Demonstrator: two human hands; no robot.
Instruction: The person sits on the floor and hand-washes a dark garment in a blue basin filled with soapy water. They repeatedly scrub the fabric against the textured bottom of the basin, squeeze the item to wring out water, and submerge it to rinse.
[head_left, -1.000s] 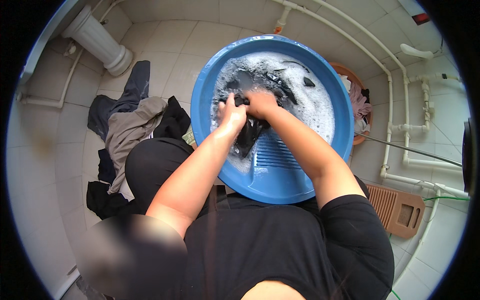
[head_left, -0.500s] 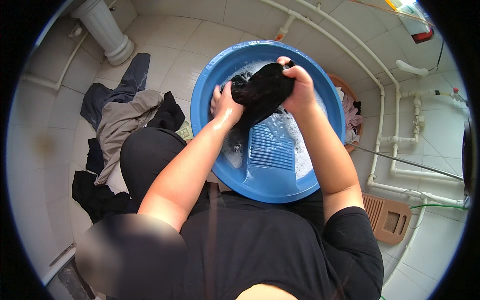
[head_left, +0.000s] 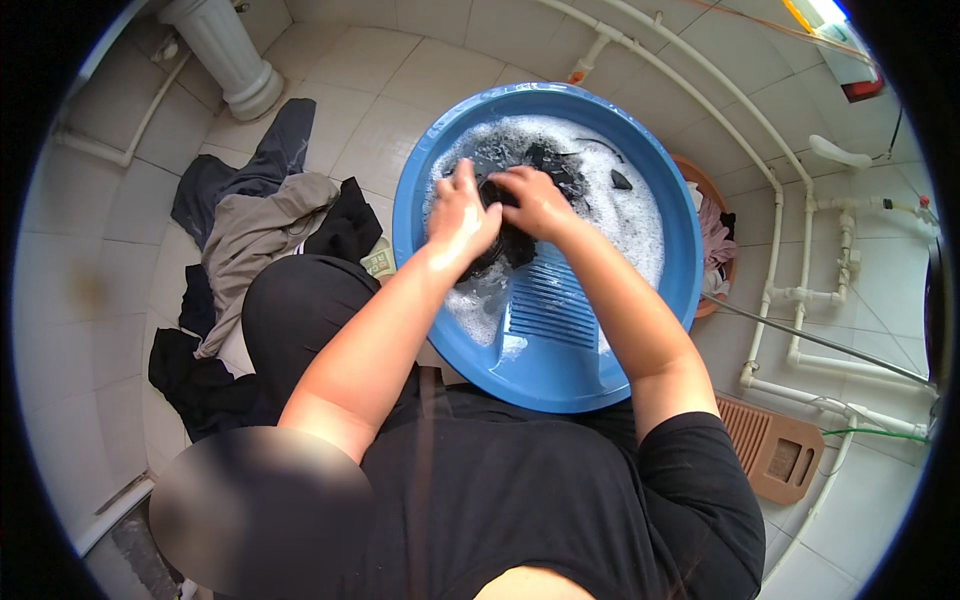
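Note:
A blue washtub (head_left: 677,240) filled with sudsy water stands before me, with a ribbed washboard slope (head_left: 550,300) built into its near side. Wet black cloth (head_left: 514,247) lies partly under the water in its left half; folds of it show beyond my hands as well. My left hand (head_left: 464,218) grips the cloth from the left, its thumb toward the other hand. Close beside it, my right hand (head_left: 535,203) has its fingers curled over the same cloth. Some fingertips are hidden by the fabric and foam.
Grey, beige and black clothes (head_left: 262,230) lie heaped on the tiled floor to the left. Behind the tub at right is an orange-brown basin (head_left: 712,290) holding laundry. A brown washboard (head_left: 775,450) rests near white wall pipes (head_left: 775,240). A white pedestal (head_left: 225,60) stands far left.
Both hands have come down and closer together, lowering the black cloth from above the tub into the suds. The right hand moved left, and the cloth has spread in the water.

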